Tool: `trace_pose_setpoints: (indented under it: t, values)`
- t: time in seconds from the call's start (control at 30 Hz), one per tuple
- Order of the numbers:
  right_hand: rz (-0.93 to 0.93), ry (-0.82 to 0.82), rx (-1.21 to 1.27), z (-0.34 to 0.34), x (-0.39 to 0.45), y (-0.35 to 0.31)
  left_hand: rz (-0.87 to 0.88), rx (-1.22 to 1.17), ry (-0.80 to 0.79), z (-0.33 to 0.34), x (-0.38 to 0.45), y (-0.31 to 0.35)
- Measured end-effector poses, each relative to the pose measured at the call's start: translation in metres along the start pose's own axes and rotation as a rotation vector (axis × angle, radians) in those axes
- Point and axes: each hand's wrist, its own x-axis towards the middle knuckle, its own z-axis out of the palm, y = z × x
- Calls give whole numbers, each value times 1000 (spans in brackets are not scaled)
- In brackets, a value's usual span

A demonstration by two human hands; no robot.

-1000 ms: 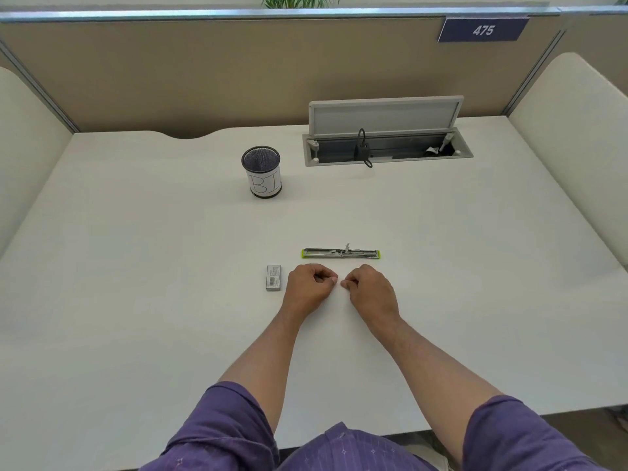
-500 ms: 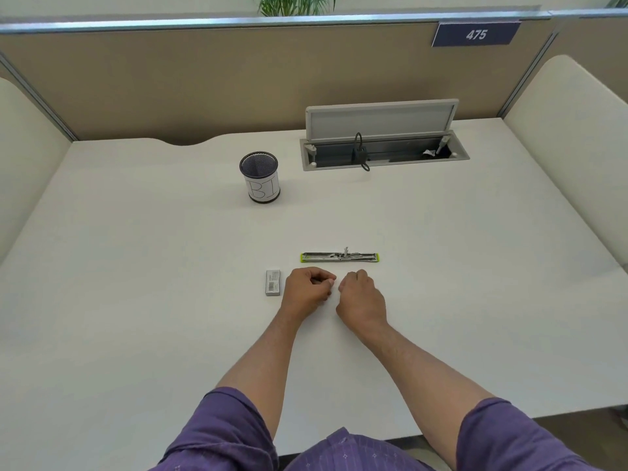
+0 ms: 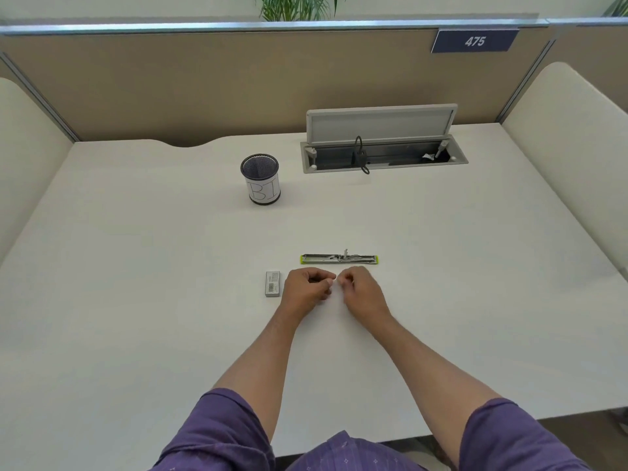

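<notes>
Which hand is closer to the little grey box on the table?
Left. The left hand rests just right of the little grey box, a narrow gap between them. The right hand lies farther right, beyond the left hand.

Just ahead of your left hand (image 3: 306, 288) and right hand (image 3: 362, 290), a thin metal bar (image 3: 339, 259) is lying crosswise on the bench (image 3: 136, 266), barring a low forward slide. A small grey box (image 3: 272, 283) is sitting just beside the left hand, crowding its outer side. Farther back a mesh cup (image 3: 261, 180) is standing upright, and to its right an open cable hatch (image 3: 384, 163) is gaping, its lid (image 3: 380, 124) tilting up behind it. Bare bench is stretching wide to both sides and towards you. Padded side panels (image 3: 571, 137) and the rear partition (image 3: 204, 83) are closing off the edges.
</notes>
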Motion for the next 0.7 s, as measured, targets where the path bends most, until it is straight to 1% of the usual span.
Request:
trace_pose_setpoints:
  t: [0.03, 0.07, 0.1, 0.2, 0.23, 0.57, 0.63, 0.7]
  values:
    - [48, 38, 168, -6, 3, 0, -5, -19, -5, 0, 0, 2]
    - [77, 44, 282, -12, 4, 1, -8, -38, -19, -1, 0, 5]
    - [82, 9, 377, -17, 5, 2, -6, -52, -43, -1, -1, 9]
    - [44, -211, 602, -25, 5, 0, 14, -73, -134, 1, -1, 18]
    - [43, -249, 646, -26, 5, 1, 15, -74, -151, 1, -1, 21]
    - [209, -348, 931, -34, 15, 20, -8, -55, -121, -1, -2, 20]
    - [224, -354, 936, -33, 14, 21, 17, 10, -107, -2, -2, 19]
    - [208, -314, 904, -32, 12, 23, 64, 175, -84, -4, -2, 17]
